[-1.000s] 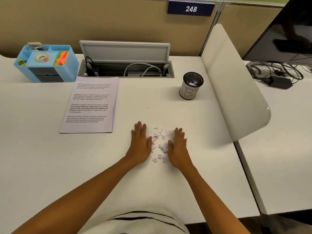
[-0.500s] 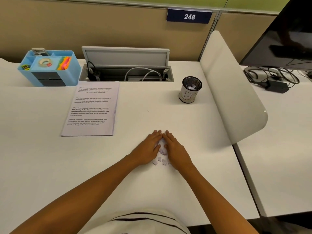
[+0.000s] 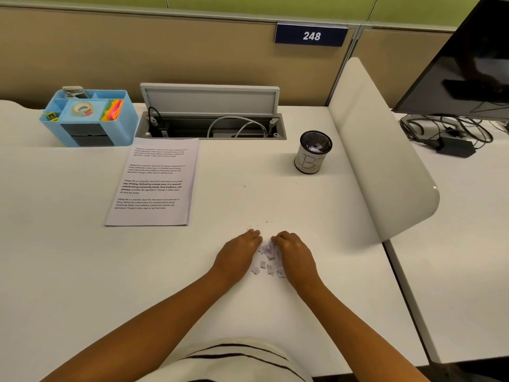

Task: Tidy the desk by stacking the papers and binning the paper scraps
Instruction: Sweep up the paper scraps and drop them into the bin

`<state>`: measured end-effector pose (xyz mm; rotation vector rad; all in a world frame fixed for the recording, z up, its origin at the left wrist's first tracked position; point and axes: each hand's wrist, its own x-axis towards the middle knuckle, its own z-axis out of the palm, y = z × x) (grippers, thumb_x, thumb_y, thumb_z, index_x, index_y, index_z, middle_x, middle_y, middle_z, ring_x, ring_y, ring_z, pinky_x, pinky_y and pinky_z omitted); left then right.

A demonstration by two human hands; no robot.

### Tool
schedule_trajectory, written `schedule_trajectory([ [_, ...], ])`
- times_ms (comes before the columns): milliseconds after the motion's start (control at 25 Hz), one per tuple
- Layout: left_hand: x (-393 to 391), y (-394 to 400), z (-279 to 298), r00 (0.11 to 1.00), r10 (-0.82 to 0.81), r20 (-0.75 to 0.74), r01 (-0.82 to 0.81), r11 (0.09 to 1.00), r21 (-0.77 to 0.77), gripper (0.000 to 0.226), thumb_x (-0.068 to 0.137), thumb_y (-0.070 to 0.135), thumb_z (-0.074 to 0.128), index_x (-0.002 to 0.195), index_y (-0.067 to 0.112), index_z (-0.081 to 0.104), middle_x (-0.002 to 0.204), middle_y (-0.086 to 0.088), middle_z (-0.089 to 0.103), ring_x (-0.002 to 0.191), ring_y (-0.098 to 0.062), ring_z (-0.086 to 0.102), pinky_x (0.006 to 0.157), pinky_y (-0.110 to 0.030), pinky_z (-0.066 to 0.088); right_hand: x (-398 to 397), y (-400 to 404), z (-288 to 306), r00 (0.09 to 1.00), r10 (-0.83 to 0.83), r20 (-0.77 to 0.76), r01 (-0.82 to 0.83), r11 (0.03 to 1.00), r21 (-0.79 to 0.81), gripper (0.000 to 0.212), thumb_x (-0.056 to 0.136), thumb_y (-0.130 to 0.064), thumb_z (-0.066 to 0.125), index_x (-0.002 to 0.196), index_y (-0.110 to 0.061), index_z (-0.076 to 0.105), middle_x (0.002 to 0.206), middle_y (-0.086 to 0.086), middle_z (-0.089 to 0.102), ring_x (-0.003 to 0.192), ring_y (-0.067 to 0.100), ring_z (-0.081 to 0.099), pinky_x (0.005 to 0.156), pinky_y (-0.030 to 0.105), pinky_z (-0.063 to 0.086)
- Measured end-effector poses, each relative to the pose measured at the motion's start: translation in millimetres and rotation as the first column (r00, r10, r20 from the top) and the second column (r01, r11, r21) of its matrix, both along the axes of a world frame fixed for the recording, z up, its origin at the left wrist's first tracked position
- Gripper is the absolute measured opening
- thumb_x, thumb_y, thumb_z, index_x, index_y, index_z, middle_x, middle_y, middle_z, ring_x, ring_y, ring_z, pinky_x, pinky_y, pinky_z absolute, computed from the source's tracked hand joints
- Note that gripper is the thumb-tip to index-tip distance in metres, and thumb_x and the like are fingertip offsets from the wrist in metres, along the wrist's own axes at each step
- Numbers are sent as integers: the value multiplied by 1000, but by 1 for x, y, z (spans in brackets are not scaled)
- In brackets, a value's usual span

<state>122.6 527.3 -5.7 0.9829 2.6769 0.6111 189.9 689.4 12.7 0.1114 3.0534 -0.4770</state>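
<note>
Fingers: left hand (image 3: 239, 253) lies with fingers (image 3: 254, 233) fairly straight and angled inward, pressed against the scrap heap; right hand (image 3: 293, 250) has fingers (image 3: 278, 237) curled in at the heap's far edge, and I cannot tell whether they pinch any pieces.
Head view, scraps: I see the paper scraps (image 3: 268, 257) bunched into a small pile between both hands, near the front middle of the desk (image 3: 68, 257); a few tiny flecks lie just beyond the fingertips.
Head view, papers: the papers (image 3: 154, 181) sit squared in one stack, well apart to the left, just in front of the cable tray (image 3: 212, 125).
Head view, bin: the mesh cup (image 3: 314, 151) marked with a B stands far right by the divider (image 3: 382, 150), white bits already inside.
Step in hand: I judge the stacking done and the scraps being gathered.
Next move: I reckon it calls for scooping the pile up in cupped hands, carrying it to the cup without spilling, then chasing the stray flecks.
</note>
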Motion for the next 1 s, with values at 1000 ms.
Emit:
schedule_trajectory([
  [1000,-19,-5,29,924,278,264,-323,935,144,32,90,-4,55,108,11,77,112,-5,74,100,-20,70,76,-9,51,-20,20,9,862,-497,97,456,679,-576,14,88,-8,67,89,-17,77,86,-9,72,78,1,64,70,4,45],
])
